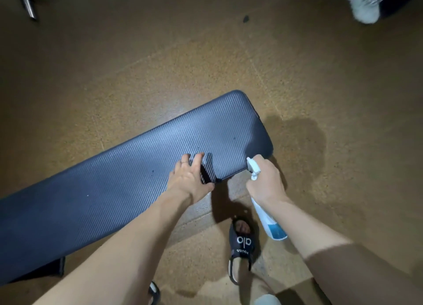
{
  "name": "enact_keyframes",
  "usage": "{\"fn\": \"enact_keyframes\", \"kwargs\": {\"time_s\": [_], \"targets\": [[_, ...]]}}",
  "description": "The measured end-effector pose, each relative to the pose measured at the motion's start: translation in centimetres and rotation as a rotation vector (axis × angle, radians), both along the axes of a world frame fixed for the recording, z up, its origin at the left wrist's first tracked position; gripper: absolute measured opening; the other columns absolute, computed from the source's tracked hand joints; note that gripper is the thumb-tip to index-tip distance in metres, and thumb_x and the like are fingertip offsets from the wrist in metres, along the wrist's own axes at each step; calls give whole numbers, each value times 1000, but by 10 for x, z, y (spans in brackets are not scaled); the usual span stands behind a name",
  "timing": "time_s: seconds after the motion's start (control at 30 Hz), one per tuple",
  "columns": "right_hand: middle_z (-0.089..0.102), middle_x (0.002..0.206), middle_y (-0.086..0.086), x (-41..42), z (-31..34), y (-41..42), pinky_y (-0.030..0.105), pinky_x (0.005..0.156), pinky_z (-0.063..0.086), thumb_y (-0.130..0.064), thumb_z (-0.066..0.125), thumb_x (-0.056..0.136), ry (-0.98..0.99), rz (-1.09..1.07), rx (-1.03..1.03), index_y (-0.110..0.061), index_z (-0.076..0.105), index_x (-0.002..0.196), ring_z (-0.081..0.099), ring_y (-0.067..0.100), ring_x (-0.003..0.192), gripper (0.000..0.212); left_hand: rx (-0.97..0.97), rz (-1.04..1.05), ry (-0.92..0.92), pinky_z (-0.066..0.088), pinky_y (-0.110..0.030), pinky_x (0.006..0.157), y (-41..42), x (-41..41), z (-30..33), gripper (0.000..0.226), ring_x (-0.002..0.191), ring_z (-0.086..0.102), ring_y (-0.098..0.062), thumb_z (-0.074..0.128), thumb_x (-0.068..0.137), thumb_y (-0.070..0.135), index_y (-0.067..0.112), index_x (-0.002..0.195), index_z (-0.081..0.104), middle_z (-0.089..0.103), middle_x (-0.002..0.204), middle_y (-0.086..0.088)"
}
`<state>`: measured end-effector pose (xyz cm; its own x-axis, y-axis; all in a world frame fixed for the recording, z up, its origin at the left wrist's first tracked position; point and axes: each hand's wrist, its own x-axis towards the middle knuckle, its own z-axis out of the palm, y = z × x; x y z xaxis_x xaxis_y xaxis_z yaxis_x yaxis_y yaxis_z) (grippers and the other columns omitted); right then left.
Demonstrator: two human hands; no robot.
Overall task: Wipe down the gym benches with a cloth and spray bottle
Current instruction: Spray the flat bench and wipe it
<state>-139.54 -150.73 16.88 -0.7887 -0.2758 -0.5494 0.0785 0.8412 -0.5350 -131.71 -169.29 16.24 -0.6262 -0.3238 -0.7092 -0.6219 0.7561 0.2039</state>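
- Right grip is curling round the neck of the spray bottle, nozzle aiming at the near right corner of the worktop.
- Left grip is lying wide, fingers spreading flat on the worktop's near edge.
- Sandalled foot is standing on the floor just beside that edge.

Black slide sandal: white "alo" logo across the strap, seen upside down. Smaller white lettering beneath it, too blurred to read. No other legible text.

Bench pad dark blue-grey w/ diagonal weave; spray bottle white, blue liquid; floor speckled tan.
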Motion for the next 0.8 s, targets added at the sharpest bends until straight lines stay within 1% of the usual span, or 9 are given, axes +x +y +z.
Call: {"fn": "enact_keyframes", "kwargs": {"time_s": [0.1, 0.2, 0.33, 0.43, 0.53, 0.63, 0.67, 0.73, 0.8], "targets": [[50, 103, 4, -3, 37, 15, 37, 69, 41, 5, 58, 85, 4, 37, -36, -22, 43, 97, 51, 27, 89, 33, 235, 86, 86, 39, -45, 112, 30, -31, 46, 89, 140, 38, -31, 76, 83, 41, 34, 156, 24, 35, 153, -9], [53, 100, 3, -14, 75, 34, 47, 75, 50, 4, 56, 81, 16, -54, -103, -25, 47, 97, 56, 31, 89, 35, 437, 172, 104, 37, -33, 106, 54, -59, 98, 73, 135, 45, -21, 75, 83, 29, 37, 146, 40, 47, 147, -1], [58, 97, -2, -40, 132, 58, 50, 81, 52, 0, 63, 78, 50, -232, -162, -35, 47, 99, 59, 30, 92, 43, 621, 166, 111, 38, -38, 114, 79, -97, 172, 56, 129, 53, -11, 71, 65, 42, 43, 120, 58, 59, 130, 10], [59, 91, -3, -61, 178, 72, 45, 78, 51, -1, 65, 78, 62, -345, -228, -38, 45, 94, 58, 27, 88, 45, 709, 126, 165, 43, -30, 108, 100, -126, 227, 63, 116, 61, -10, 74, 57, 50, 34, 118, 64, 62, 118, 6], [62, 94, 1, -82, 222, 86, 33, 74, 43, 4, 63, 77, 112, -492, -296, -31, 53, 97, 57, 25, 90, 41, 740, 28, 174, 45, -28, 102, 118, -155, 270, 46, 101, 63, -9, 76, 74, 39, 25, 117, 64, 62, 101, 7], [61, 91, 1, -99, 265, 105, 16, 66, 40, 12, 58, 79, 172, -668, -382, -13, 61, 101, 54, 17, 79, 33, 657, -136, 187, 45, -30, 95, 137, -184, 303, 41, 107, 63, -13, 64, 77, 56, 33, 112, 63, 68, 108, 9], [60, 89, 1, -104, 278, 113, 14, 64, 40, 12, 57, 81, 188, -728, -410, -11, 62, 101, 53, 15, 76, 31, 606, -210, 203, 45, -31, 92, 145, -194, 314, 38, 110, 62, -17, 60, 84, 57, 31, 113, 63, 68, 112, 7], [61, 88, -1, -110, 301, 132, 22, 65, 43, 7, 57, 85, 219, -825, -436, -15, 62, 100, 54, 14, 73, 28, 492, -353, 234, 44, -35, 89, 164, -215, 331, 35, 112, 59, -24, 51, 100, 49, 20, 118, 60, 67, 118, -3], [63, 89, -3, -113, 321, 155, 28, 66, 44, 1, 57, 86, 250, -902, -438, -21, 62, 100, 56, 14, 73, 26, 407, -506, 271, 42, -36, 95, 187, -234, 346, 39, 119, 55, -29, 45, 105, 47, 15, 125, 55, 63, 126, -9]]}}
